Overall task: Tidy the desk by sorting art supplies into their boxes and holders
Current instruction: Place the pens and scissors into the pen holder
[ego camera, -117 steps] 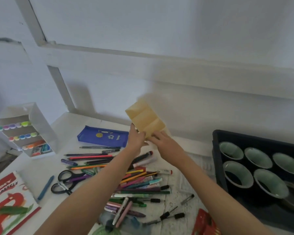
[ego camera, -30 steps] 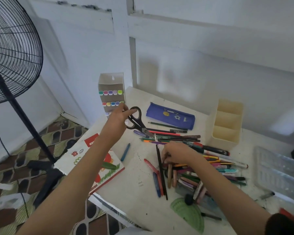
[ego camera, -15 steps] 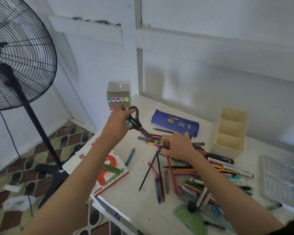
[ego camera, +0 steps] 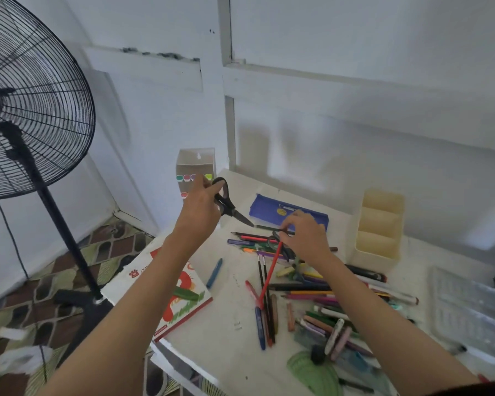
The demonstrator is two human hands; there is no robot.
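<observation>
My left hand [ego camera: 202, 208] grips a pair of black scissors [ego camera: 227, 205] above the desk's far left corner, blades pointing right. My right hand [ego camera: 306, 238] pinches the top of a red pencil [ego camera: 270, 275], which slants down to the desk beside two thin black pencils [ego camera: 265, 284]. A loose pile of pens, pencils and markers [ego camera: 315, 298] lies under and to the right of that hand. The cream three-compartment holder [ego camera: 379, 238] stands empty at the back right. A clear marker box [ego camera: 196, 164] stands behind my left hand.
A blue pencil case [ego camera: 269, 208] lies by the wall. A blue crayon [ego camera: 214, 272] and a pastel box [ego camera: 183, 301] sit on the left, a green protractor [ego camera: 312, 372] in front, a clear plastic tray [ego camera: 469, 312] on the right. A standing fan [ego camera: 26, 115] is left of the desk.
My right hand has shifted back towards the pencil case and now holds a red pencil with the black ones. The left hand has kept the scissors raised.
</observation>
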